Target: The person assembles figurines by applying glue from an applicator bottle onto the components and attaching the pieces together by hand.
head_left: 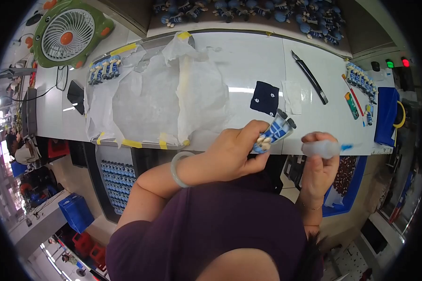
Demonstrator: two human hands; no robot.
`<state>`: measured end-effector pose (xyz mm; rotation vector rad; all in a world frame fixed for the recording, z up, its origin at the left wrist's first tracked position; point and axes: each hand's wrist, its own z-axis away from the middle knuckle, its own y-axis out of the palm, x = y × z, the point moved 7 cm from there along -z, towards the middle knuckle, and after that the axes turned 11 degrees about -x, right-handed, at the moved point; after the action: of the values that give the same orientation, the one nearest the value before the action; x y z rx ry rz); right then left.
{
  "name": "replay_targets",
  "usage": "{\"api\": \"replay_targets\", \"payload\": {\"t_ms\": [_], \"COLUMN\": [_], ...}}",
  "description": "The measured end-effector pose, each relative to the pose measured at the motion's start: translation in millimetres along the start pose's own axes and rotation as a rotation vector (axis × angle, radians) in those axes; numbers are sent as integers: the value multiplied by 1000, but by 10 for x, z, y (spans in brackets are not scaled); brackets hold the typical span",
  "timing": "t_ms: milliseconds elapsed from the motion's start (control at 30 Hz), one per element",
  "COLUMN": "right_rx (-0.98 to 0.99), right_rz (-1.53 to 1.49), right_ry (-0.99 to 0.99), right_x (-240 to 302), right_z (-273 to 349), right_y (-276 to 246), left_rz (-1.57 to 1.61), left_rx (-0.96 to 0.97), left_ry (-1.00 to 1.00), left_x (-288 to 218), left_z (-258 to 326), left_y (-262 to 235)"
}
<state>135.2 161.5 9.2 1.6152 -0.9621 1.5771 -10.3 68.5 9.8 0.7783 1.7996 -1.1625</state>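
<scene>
My left hand (pixel 241 150) is closed round a small blue and white figurine (pixel 277 129), with its dark feet pointing up and away from me. In my right hand (pixel 321 168) is a whitish squeeze bottle (pixel 321 148) with a blue tip, blurred by motion. The bottle is to the right of the figurine and apart from it. A dark navy cloth (pixel 265 97) with small white marks lies on the table just beyond the figurine, and beside it is a white paper piece (pixel 293 97).
Translucent sheets (pixel 145 103) taped in yellow cover the table's left part. A black utility knife (pixel 310 77) lies at right, near a red brush (pixel 353 93), a green-orange lighter-like item (pixel 351 105) and figurine rows (pixel 362 82). A green fan (pixel 69 35) stands far left.
</scene>
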Motion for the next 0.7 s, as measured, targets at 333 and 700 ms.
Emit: {"api": "replay_targets", "payload": {"t_ms": [333,700], "right_rx": [81,241], "right_rz": [-263,-287], "right_ry": [137,114], "right_x": [-115,65], "right_z": [-357,-414], "right_y": [253,321], "left_rz": [252,426], "left_rx": [104,182], "left_ry": [-28,-287], "left_x": [-81,65], "left_z": [-37,102], "left_y": [62,111]}}
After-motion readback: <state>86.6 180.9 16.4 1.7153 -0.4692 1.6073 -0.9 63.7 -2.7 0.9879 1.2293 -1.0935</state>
